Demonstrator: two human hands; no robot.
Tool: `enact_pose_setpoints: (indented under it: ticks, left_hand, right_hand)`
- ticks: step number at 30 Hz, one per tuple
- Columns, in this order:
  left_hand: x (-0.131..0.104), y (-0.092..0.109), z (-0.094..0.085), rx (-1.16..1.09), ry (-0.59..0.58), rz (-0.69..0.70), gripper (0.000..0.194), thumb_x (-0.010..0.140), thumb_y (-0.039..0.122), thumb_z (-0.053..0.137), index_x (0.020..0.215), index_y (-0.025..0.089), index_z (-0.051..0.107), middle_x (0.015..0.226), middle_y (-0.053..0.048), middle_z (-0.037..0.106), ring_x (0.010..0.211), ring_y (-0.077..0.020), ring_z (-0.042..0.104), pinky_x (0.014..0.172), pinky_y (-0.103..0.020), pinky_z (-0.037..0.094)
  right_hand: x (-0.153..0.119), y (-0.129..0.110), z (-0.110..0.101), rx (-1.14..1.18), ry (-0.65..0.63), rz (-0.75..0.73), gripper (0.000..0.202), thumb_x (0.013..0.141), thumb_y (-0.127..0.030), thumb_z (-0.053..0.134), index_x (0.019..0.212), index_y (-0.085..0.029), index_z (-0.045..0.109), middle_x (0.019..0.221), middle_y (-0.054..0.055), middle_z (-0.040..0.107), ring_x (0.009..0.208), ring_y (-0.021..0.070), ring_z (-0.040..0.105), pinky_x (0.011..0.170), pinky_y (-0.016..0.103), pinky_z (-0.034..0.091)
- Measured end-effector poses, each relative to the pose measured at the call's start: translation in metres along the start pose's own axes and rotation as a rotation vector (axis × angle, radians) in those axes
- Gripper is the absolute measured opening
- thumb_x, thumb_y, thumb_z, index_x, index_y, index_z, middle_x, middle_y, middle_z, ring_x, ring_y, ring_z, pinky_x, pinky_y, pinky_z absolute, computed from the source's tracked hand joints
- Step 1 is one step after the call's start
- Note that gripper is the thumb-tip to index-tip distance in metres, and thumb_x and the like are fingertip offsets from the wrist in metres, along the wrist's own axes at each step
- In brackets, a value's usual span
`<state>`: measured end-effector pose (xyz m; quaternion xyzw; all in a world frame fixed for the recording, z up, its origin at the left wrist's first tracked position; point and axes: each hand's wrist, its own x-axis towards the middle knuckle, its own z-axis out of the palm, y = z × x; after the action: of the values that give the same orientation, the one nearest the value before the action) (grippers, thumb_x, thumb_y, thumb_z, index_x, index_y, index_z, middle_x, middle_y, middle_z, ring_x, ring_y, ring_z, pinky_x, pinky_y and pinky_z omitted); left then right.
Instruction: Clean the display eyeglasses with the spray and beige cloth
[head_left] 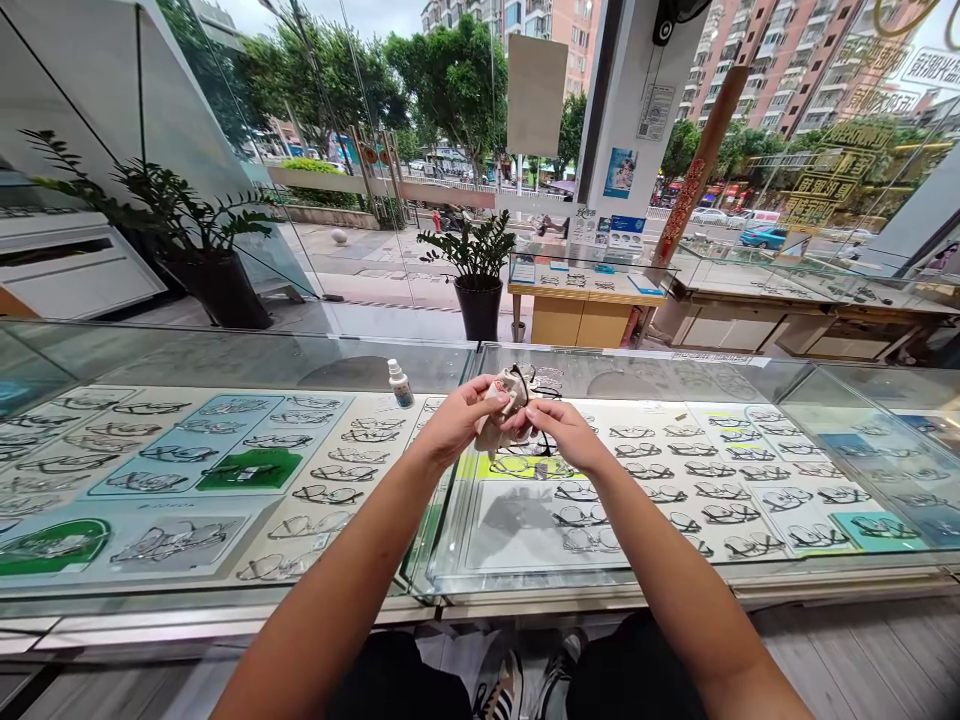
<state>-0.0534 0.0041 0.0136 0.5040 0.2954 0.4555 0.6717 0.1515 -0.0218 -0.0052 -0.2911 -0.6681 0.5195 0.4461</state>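
Note:
Above the glass display case, my left hand [466, 413] holds a crumpled light cloth [491, 428] that is bunched around part of a pair of dark-framed glasses [523, 378]. My right hand [562, 430] is closed, its thumb and fingertips pinching the glasses at their right side. The two hands almost touch. A small white spray bottle [400, 384] stands upright on the glass top, left of my left hand. The cloth and fingers hide much of the glasses.
Rows of glasses lie inside the display case [442, 592], under its glass top. Beyond it are potted plants [478, 300], a wooden cabinet [577, 322] and large windows onto a street. My shoes show below the case's front edge.

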Motion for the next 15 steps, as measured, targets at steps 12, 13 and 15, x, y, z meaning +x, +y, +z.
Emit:
enact_pose_setpoints:
  ticks: [12, 13, 15]
  left_hand:
    - [-0.0022, 0.0005, 0.009, -0.067, -0.132, -0.029, 0.035, 0.077, 0.039, 0.093, 0.083, 0.016, 0.067, 0.074, -0.003, 0.065, 0.065, -0.0131, 0.057, 0.066, -0.025, 0.05]
    - [-0.0022, 0.0003, 0.009, -0.065, -0.132, -0.031, 0.036, 0.079, 0.043, 0.091, 0.081, 0.016, 0.067, 0.074, -0.003, 0.065, 0.066, -0.0138, 0.058, 0.067, -0.026, 0.05]
    - [-0.0021, -0.0012, 0.0089, -0.042, -0.127, -0.017, 0.042, 0.083, 0.05, 0.088, 0.076, 0.016, 0.065, 0.071, -0.004, 0.064, 0.065, -0.0138, 0.058, 0.065, -0.026, 0.049]
  right_hand:
    - [0.0034, 0.0058, -0.0003, -0.043, 0.08, -0.016, 0.05, 0.096, -0.069, 0.065, 0.089, -0.021, 0.078, 0.091, 0.005, 0.074, 0.082, 0.0195, 0.062, 0.078, 0.033, 0.047]
    - [0.0032, 0.0057, 0.0002, -0.047, 0.079, -0.017, 0.05, 0.096, -0.069, 0.065, 0.089, -0.021, 0.077, 0.092, 0.005, 0.074, 0.082, 0.0197, 0.062, 0.079, 0.033, 0.047]
    - [0.0027, 0.0055, 0.0015, -0.055, 0.062, -0.017, 0.049, 0.097, -0.069, 0.065, 0.089, -0.021, 0.077, 0.092, 0.005, 0.075, 0.084, 0.0202, 0.062, 0.08, 0.033, 0.048]
